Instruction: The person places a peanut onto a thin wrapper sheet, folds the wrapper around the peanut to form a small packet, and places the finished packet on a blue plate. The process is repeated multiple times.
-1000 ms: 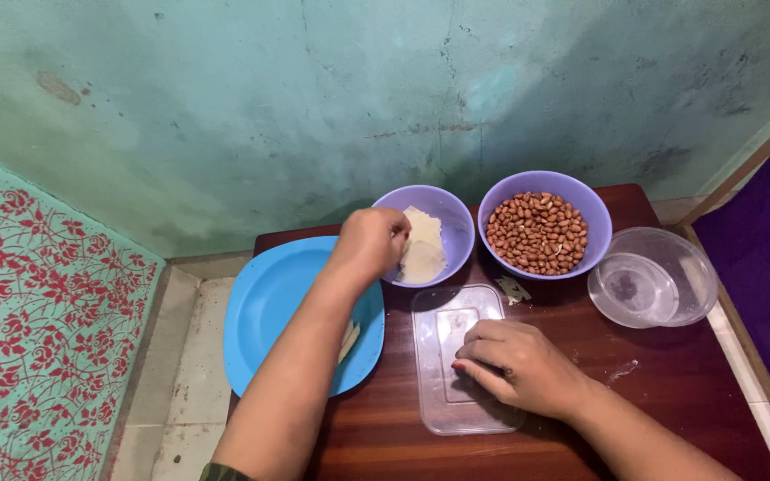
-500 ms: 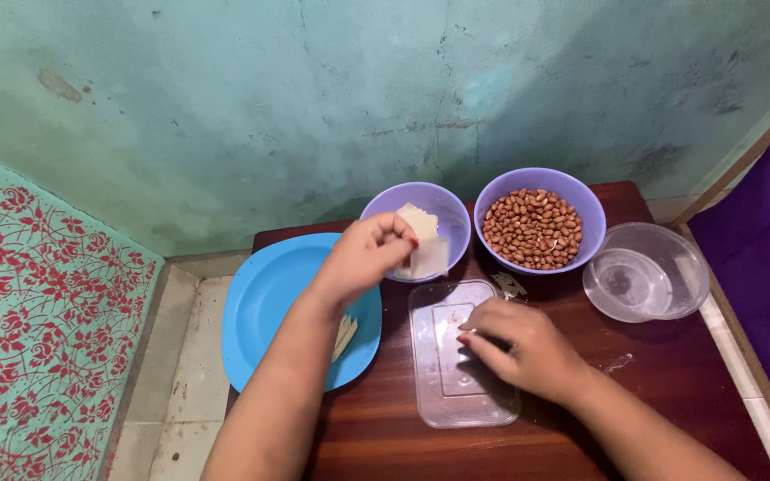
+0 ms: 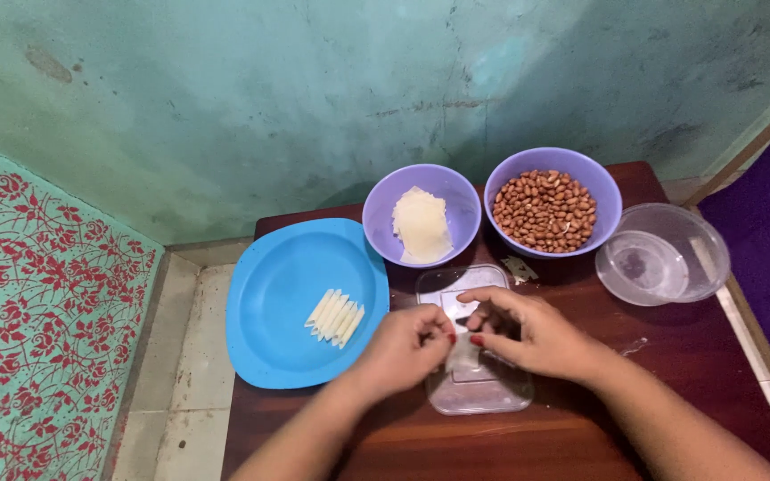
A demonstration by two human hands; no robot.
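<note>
My left hand (image 3: 407, 349) has come back from the purple bowl of pale sheets (image 3: 421, 225) and is now meeting my right hand (image 3: 528, 334) over the clear plastic lid (image 3: 483, 396) on the wooden table (image 3: 581, 436). Both hands are pinching one thin pale sheet (image 3: 462, 354) between thumb and fingertips, fingers closed on it, just above the lid. Finished rolls (image 3: 335, 316) are lying on the blue plate (image 3: 282, 356). The bowl of peanuts (image 3: 552, 212) and a clear container (image 3: 663, 254) are standing behind.
</note>
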